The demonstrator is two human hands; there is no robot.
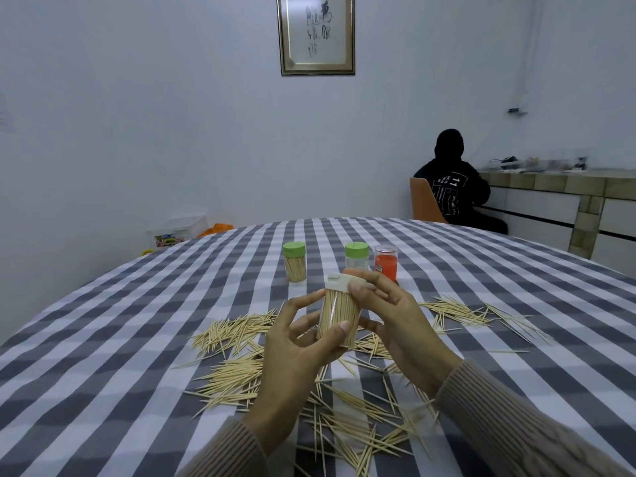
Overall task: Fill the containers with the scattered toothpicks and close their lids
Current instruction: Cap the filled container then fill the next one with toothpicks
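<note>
Nearest you, loose toothpicks [347, 407] lie scattered over the checked tablecloth [103, 339], partly hidden under your wrists and cut off by the bottom edge. Above them your left hand [299, 346] curls round the lower body of a clear container [339, 320] packed with toothpicks, thumb across its front. Your right hand [389, 311] pinches the container's cream lid [344, 281] from the right side; you cannot tell whether the lid is fully seated. Beyond stand 2 green-lidded jars: the left jar [294, 261] holds toothpicks, while the right jar [356, 255] is half hidden behind your fingers, its contents unclear. Just beside it is 1 clear jar with red inside [386, 263]. Farther back, a seated person [454, 187] faces away.
</note>
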